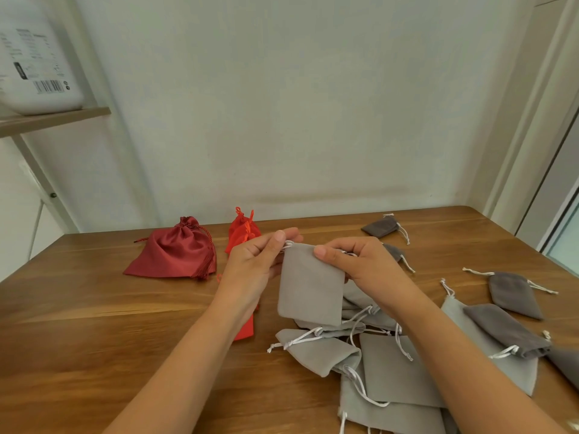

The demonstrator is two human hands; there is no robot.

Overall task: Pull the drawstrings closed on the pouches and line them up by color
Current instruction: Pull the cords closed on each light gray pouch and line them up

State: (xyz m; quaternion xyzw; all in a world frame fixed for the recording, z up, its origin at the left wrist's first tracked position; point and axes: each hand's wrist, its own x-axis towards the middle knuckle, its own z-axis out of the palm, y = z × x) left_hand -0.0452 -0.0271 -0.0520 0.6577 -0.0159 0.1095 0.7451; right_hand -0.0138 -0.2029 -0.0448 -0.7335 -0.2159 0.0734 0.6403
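Observation:
I hold a light grey pouch (308, 285) up above the wooden table (94, 339). My left hand (260, 261) pinches its white drawstring at the top left corner. My right hand (357, 261) grips the pouch's top right edge, thumb on the front. Below lies a heap of several light grey pouches (376, 371) with loose white cords. Dark grey pouches (513, 292) lie spread to the right. A closed dark red satin pouch (175, 255) and bright red pouches (242, 230) sit at the back left, partly hidden by my left hand.
A wall runs along the table's far edge. A shelf (53, 119) at the upper left carries a white container (37, 57). A door frame (532, 120) stands at the right. Bare wood (78, 355) shows on the table's left front.

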